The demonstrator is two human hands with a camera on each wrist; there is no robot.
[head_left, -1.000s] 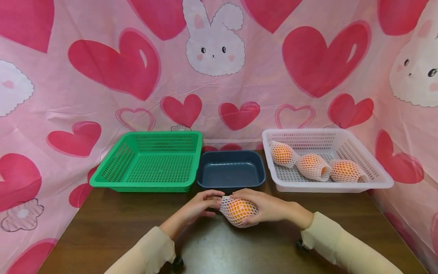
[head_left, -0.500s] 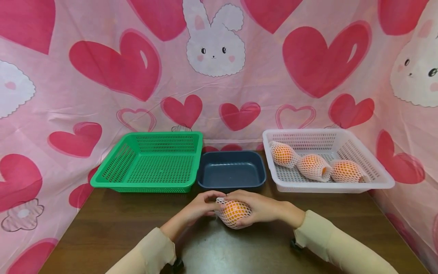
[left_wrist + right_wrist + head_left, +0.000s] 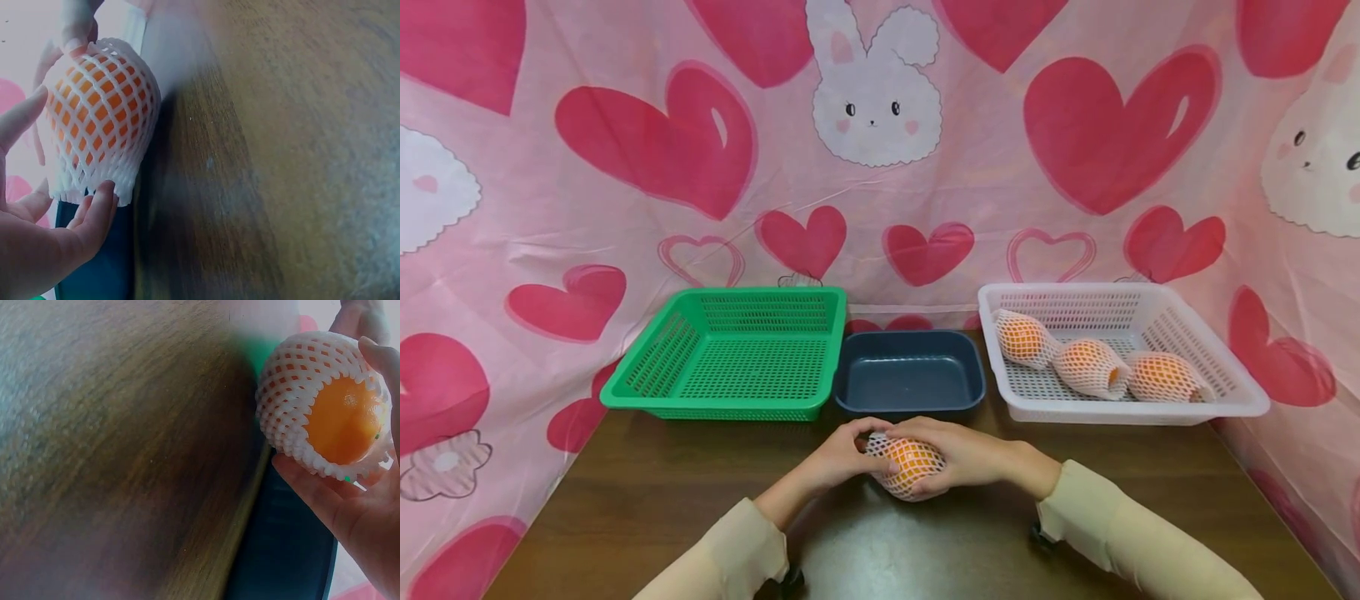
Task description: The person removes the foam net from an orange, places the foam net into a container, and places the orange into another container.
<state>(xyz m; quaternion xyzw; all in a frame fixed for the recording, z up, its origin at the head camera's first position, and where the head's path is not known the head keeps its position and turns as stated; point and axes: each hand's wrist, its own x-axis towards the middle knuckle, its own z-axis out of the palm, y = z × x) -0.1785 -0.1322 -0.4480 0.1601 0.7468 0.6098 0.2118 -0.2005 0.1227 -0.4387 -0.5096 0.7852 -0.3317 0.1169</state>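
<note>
An orange [image 3: 913,460] in a white foam net sleeve [image 3: 119,169] is held between my two hands over the near middle of the table. My right hand [image 3: 973,454] grips it from the right, thumb low on the front and fingers over the top. From the left, my left hand [image 3: 838,454] curls around the other end, its thumb on the netting. In the left wrist view, its fingertips touch the gathered edge of the sleeve. The right wrist view shows bare orange peel [image 3: 344,422] in the sleeve's open end.
A dark blue tray [image 3: 910,408] stands just beyond my hands. To its left is a green basket [image 3: 715,404]. On its right, a white basket [image 3: 1135,410] holds three netted oranges [image 3: 1088,365]. A pink curtain [image 3: 865,192] hangs behind the wooden table [image 3: 917,558].
My right hand has moved a little left with the orange. My left hand's fingers and thumb have closed in from beside the net's end to lie on it.
</note>
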